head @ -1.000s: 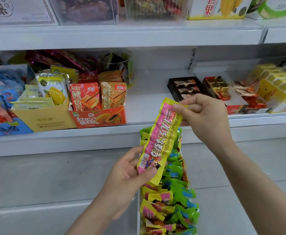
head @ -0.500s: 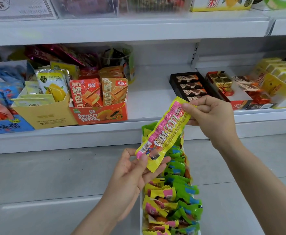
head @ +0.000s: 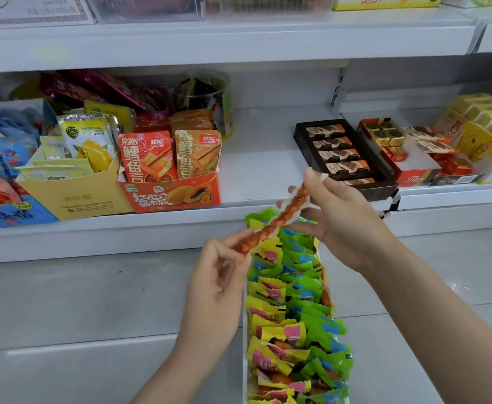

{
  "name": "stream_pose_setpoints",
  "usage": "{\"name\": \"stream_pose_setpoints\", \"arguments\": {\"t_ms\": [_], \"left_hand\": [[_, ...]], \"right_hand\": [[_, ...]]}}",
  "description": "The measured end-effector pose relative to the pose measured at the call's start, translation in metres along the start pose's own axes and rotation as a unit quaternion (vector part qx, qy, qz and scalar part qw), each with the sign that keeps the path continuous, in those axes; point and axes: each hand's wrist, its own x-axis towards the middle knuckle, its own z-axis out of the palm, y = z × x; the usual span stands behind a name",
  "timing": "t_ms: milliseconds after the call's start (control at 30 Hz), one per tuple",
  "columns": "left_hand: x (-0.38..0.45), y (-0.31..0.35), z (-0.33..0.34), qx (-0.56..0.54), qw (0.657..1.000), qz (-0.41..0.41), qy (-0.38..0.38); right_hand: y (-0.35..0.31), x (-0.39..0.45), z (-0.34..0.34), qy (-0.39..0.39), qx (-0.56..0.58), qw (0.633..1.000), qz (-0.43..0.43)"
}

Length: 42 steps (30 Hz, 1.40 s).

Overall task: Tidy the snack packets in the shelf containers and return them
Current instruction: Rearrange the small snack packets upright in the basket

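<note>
Hands first: our left hand (head: 218, 275) pinches the near, lower end of a long thin snack packet with a clear back and a reddish-orange stick inside (head: 276, 223), thumb and fingertips closed on it. Our right hand (head: 338, 211) pinches the far, upper end of the same packet, fingers curled round it. We hold the packet slanted between both hands, low at the left and high at the right, edge-on to us so that its printed face is hidden.

Just below the packet we see a long narrow clear container (head: 245, 330), which runs from the shelf edge toward us and is filled with rows of yellow, pink and green crinkle-edged packets (head: 291, 316). The held packet hangs above its far end.

Behind our hands stands a white metal shelf (head: 262, 158). On its left sit an orange cardboard display box with upright red and orange pouches (head: 177, 193) and, just beside it, a yellow cardboard box of mango-printed pouches (head: 75, 196). On its right lies a black tray of brown chocolate bars (head: 343, 156), with a red box (head: 413, 176) next to it.
</note>
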Motion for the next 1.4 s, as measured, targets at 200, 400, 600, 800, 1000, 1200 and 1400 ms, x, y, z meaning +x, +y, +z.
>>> {"name": "stream_pose_setpoints", "arguments": {"t_ms": [200, 400, 600, 800, 1000, 1200, 1400], "left_hand": [[-0.002, -0.001, -0.005, -0.067, 0.995, -0.063, -0.04], [0.0, 0.006, -0.005, -0.18, 0.955, -0.233, -0.022], [0.001, 0.004, -0.005, -0.143, 0.968, -0.206, -0.018], [0.001, 0.005, -0.006, -0.203, 0.954, -0.219, 0.01], [0.013, 0.005, -0.011, -0.07, 0.992, -0.072, 0.076], [0.03, 0.008, -0.027, 0.223, 0.944, 0.244, -0.015], [0.034, -0.005, -0.021, 0.302, 0.877, 0.36, -0.096]], "right_hand": [[-0.007, 0.004, -0.002, 0.009, 0.032, 0.999, -0.003], [-0.003, 0.005, -0.002, 0.016, 0.048, 0.999, -0.009], [-0.002, 0.005, -0.001, 0.012, 0.052, 0.999, -0.011], [-0.001, 0.005, -0.003, 0.01, 0.068, 0.998, -0.005], [-0.005, 0.002, -0.001, 0.013, 0.042, 0.999, 0.022], [-0.031, -0.002, -0.012, -0.067, -0.004, 0.997, 0.037], [-0.027, 0.0, -0.023, 0.01, -0.108, 0.994, 0.009]]}}
